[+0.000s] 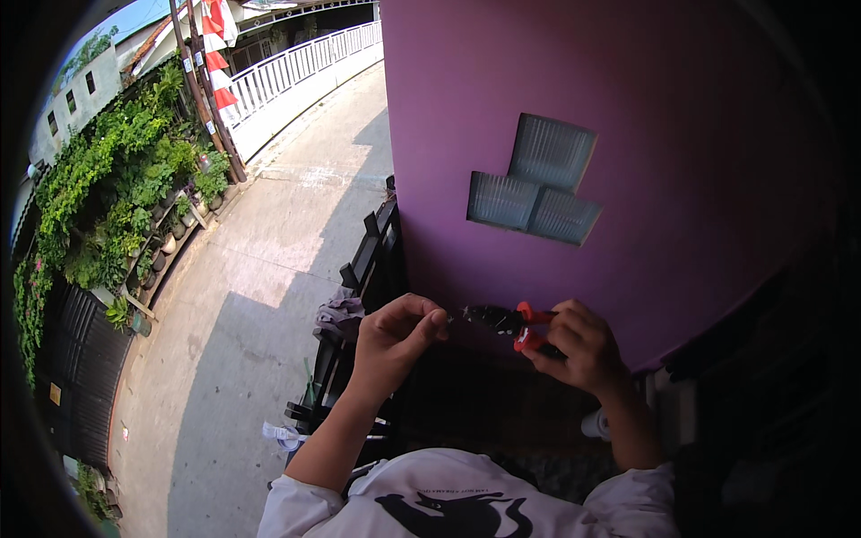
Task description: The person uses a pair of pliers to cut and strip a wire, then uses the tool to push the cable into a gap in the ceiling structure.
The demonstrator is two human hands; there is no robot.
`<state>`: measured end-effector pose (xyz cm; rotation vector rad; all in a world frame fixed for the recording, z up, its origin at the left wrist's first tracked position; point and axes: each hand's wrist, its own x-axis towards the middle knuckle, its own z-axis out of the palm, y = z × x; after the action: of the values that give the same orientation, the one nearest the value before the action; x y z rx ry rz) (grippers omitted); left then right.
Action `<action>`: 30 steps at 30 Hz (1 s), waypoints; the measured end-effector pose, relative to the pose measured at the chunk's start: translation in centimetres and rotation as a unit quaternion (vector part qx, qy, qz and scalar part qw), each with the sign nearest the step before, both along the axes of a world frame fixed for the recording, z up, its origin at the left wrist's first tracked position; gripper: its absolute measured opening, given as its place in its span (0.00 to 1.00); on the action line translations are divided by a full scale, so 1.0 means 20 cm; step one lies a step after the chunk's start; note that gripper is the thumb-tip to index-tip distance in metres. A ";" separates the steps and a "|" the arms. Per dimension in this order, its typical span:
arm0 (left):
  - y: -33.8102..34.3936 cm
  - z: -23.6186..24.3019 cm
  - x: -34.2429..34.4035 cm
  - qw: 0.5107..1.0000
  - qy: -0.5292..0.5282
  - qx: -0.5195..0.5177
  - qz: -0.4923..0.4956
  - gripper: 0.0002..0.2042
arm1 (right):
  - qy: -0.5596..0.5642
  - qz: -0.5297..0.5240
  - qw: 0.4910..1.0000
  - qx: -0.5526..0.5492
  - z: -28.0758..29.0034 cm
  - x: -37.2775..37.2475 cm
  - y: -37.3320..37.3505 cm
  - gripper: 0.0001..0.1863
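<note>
My right hand (583,345) is wrapped round a pair of pliers (493,317) with red and black handles and dark jaws. The jaws point left, toward my other hand, and a small gap lies between their tips and its fingertips. My left hand (399,341) is closed in a pinch, thumb against forefinger. A tiny bit of something shows at those fingertips, too small to name. Both hands are raised in front of my chest, before the lower part of a purple wall (448,108).
Left of my hands runs a black slatted railing (366,247) with a greyish cloth (340,310) draped on it. A clear roll (285,437) sits by my left forearm, a pale cylinder (595,426) by my right. Beyond the railing lies a concrete road (242,359).
</note>
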<state>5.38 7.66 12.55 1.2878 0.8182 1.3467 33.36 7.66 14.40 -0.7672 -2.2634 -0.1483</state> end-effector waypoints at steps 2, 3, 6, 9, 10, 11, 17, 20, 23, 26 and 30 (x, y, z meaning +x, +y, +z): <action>0.01 -0.02 -0.01 0.999 -0.026 0.021 -0.013 0.04 | 0.000 -0.001 1.000 -0.013 -0.01 -0.01 0.00 0.20; 0.02 -0.03 -0.02 0.999 -0.026 0.020 -0.011 0.04 | 0.000 -0.001 1.000 -0.023 -0.02 -0.02 0.01 0.20; 0.04 -0.06 -0.04 0.999 0.006 0.051 -0.011 0.03 | -0.009 0.005 0.999 -0.042 -0.02 -0.04 0.02 0.20; 0.05 -0.07 -0.06 0.997 0.030 0.070 0.004 0.03 | -0.005 0.010 0.999 -0.052 -0.03 -0.07 0.02 0.20; 0.05 -0.08 -0.06 0.996 0.042 0.073 0.012 0.03 | -0.004 0.012 0.999 -0.052 -0.02 -0.08 0.03 0.20; 0.05 -0.08 -0.07 0.995 0.053 0.077 0.018 0.03 | -0.011 0.011 0.999 -0.049 -0.02 -0.09 0.03 0.20; 0.07 -0.09 -0.10 0.985 0.115 0.123 0.048 0.04 | -0.042 0.007 0.997 -0.060 0.00 -0.11 0.03 0.19; 0.07 -0.08 -0.12 0.975 0.153 0.149 0.063 0.04 | -0.048 0.012 0.997 -0.066 0.01 -0.12 0.03 0.20; 0.07 -0.06 -0.13 0.969 0.171 0.166 0.058 0.04 | -0.053 0.018 0.996 -0.062 0.01 -0.13 0.04 0.20; 0.07 -0.04 -0.15 0.970 0.179 0.158 0.037 0.04 | -0.064 0.018 0.996 -0.059 0.02 -0.13 0.03 0.20; 0.08 -0.04 -0.16 0.964 0.188 0.184 0.031 0.05 | -0.067 0.019 0.994 -0.079 0.02 -0.14 0.03 0.20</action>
<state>2.18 9.24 11.76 1.8637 0.8959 1.3644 30.63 8.23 14.86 -0.8171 -2.4370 -0.0029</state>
